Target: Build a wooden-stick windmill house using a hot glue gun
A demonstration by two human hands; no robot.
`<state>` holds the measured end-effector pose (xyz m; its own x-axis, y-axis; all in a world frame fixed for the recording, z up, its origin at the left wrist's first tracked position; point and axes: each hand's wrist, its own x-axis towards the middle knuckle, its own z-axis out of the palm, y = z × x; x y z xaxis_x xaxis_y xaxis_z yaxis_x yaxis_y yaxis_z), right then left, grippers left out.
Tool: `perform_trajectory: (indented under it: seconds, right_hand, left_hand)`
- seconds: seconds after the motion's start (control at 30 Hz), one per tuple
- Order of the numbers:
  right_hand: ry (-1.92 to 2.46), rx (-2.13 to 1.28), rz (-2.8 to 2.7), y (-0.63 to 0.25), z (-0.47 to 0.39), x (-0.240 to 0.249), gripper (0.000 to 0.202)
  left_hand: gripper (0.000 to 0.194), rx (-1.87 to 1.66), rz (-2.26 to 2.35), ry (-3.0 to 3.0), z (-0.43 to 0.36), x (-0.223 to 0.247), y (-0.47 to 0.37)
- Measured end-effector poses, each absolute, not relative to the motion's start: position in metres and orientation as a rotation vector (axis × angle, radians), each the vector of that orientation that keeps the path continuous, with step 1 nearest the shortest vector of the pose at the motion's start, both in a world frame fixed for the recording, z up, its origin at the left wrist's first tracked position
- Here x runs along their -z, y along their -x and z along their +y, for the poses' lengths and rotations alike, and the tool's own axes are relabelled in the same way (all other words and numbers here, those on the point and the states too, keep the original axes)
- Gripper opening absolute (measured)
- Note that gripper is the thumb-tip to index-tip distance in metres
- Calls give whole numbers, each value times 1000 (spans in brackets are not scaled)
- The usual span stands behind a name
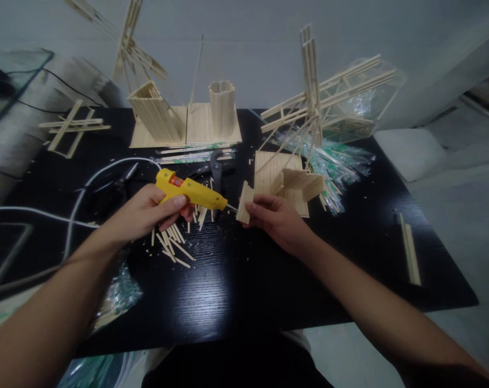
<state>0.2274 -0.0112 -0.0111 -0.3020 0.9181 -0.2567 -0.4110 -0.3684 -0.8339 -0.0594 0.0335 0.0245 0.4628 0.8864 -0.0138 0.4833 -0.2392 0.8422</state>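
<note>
My left hand (159, 210) is wrapped round the handle of a yellow glue gun (191, 191), whose metal nozzle points right. The nozzle tip is close to the lower left edge of a small panel of wooden sticks (245, 202); I cannot tell whether it touches. My right hand (276, 218) grips that panel between thumb and fingers, holding it tilted above the black table (244, 291). Just behind my right hand lies a stick base (268, 167) with an angled stick wall (298, 183) standing on it. Cut stick pieces (173, 242) are scattered below the glue gun.
Two stick towers (157, 116) (222, 108) stand on bases at the back. A windmill-like stick frame (315, 102) rises at the right over plastic-wrapped sticks (329, 161). Pliers (216, 172) lie mid-table. A white cord (76, 207) loops at the left. More sticks (410, 250) lie far right.
</note>
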Motion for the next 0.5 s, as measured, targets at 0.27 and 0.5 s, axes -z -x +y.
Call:
perform_trajectory:
  seconds: [0.27, 0.5]
  right_hand:
    - [942, -1830, -891, -227, -13, 10, 27]
    - [903, -1858, -911, -225, -14, 9, 26]
  left_hand:
    - [50, -570, 996, -1701, 36, -22, 62]
    - [54, -547, 1056, -1685, 36, -22, 63]
